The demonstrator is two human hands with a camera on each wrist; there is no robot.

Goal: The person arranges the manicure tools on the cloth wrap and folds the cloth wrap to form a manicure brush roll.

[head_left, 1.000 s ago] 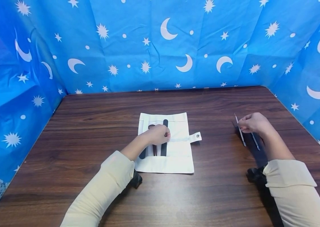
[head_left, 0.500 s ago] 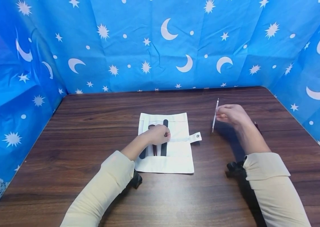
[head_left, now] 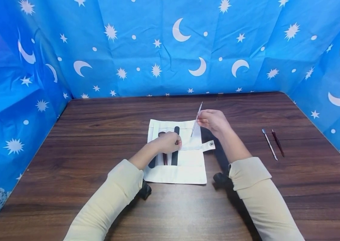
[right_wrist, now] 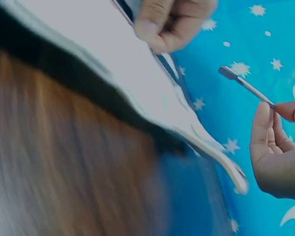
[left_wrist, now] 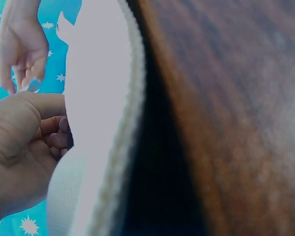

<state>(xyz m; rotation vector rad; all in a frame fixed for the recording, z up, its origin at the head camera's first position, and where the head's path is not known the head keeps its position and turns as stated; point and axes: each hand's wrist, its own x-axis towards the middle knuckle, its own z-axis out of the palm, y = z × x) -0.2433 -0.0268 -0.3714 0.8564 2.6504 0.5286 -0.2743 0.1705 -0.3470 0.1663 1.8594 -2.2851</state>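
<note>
A white fabric tool pouch [head_left: 192,172] lies unfolded on the table. My left hand [head_left: 167,143] rests over its middle, thumb and finger pinching the pouch's fabric at the pocket edge; the exact grip is partly hidden. My right hand [head_left: 215,122] holds a slim silver cuticle pusher [right_wrist: 253,90] between thumb and fingertips, tilted above the pouch's right part. The right wrist view shows its flat spoon-like tip and knurled handle. In the pouch stand a black file [head_left: 175,158], another dark file [head_left: 152,163] and a dark-headed tool with a reddish-brown handle [head_left: 165,159], partly covered by my left hand.
On the right of the dark wooden table [head_left: 97,134] lie a thin silver tool [head_left: 269,144] and a dark red pen-like tool [head_left: 277,143], side by side. A snap strap [head_left: 208,145] sticks out from the pouch's right edge. Blue cloth [head_left: 145,50] hangs behind the table.
My right hand has lifted the cuticle pusher from beside the other tools and carried it left to over the pouch. The left hand has stayed in place.
</note>
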